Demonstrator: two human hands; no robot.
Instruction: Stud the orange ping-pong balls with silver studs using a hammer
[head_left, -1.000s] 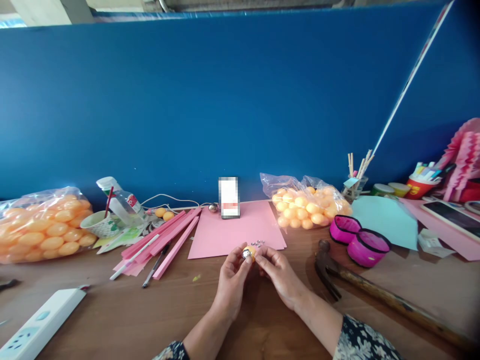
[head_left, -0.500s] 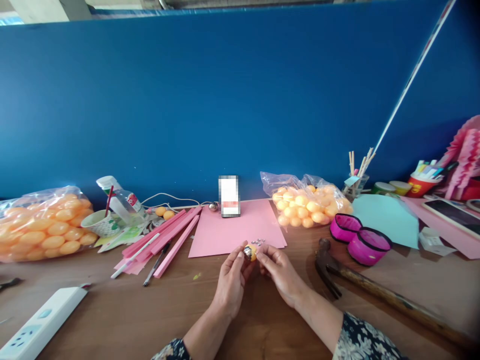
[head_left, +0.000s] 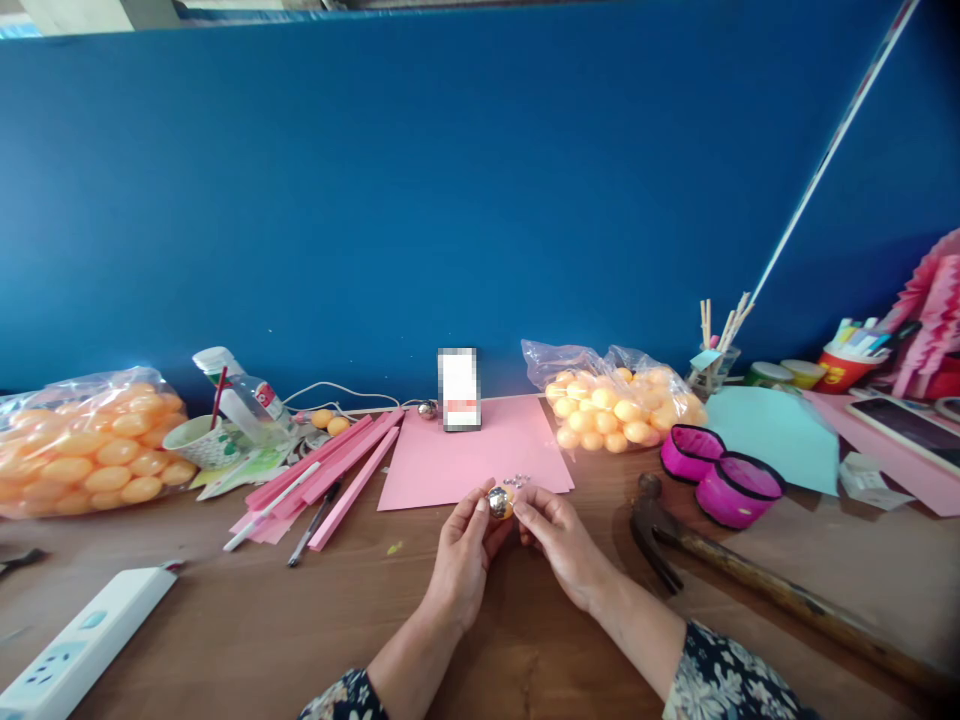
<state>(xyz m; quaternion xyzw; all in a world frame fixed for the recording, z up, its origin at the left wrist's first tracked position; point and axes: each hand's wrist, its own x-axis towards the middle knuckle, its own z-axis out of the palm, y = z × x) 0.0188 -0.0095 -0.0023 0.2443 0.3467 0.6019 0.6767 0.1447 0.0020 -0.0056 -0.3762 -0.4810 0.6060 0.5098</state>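
Note:
Both hands meet over the wooden desk [head_left: 225, 640], just in front of a pink paper sheet [head_left: 480, 450]. My left hand [head_left: 465, 555] pinches a small orange ball [head_left: 501, 502] that has a shiny silver piece on its near side. My right hand [head_left: 559, 540] pinches the same ball from the right with thumb and fingertips. A few tiny silver bits [head_left: 517, 482] lie on the sheet's near edge, just beyond the fingers.
Bags of orange balls lie at the left [head_left: 82, 450] and behind right [head_left: 622, 410]. Pink strips [head_left: 330, 470], a pen, a cup and bottle [head_left: 240, 400] lie left. A hammer [head_left: 750, 580] and two pink rings [head_left: 720, 475] sit right. A power strip [head_left: 75, 650] is near left.
The hands and ball have stayed nearly in place; the fingers shifted slightly on the ball, and the view drifted a little.

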